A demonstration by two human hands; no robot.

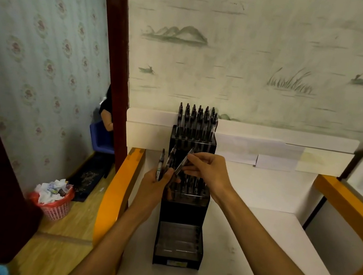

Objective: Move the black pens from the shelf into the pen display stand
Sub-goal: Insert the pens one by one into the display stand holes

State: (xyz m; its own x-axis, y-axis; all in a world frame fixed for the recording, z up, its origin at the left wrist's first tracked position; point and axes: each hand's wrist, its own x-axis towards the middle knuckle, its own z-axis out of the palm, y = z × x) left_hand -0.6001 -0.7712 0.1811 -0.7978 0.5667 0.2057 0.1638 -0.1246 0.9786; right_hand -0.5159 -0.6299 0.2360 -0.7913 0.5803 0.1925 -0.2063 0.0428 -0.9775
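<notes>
The stand is black, with a grey clear tray in its front step. The pens in its back row are black, and the pens in the middle row too. The shelf is white, its side rails are orange. The wall at 12 o'clock is pale cream with grey-green painted hills, grass and small boats. The wallpaper at 10 o'clock is light blue with stripes and pink-red round flower medallions. The door frame between them is dark red-brown. At 8 o'clock the basket is pink with a red bag and white paper; the floor is yellow wood
</notes>
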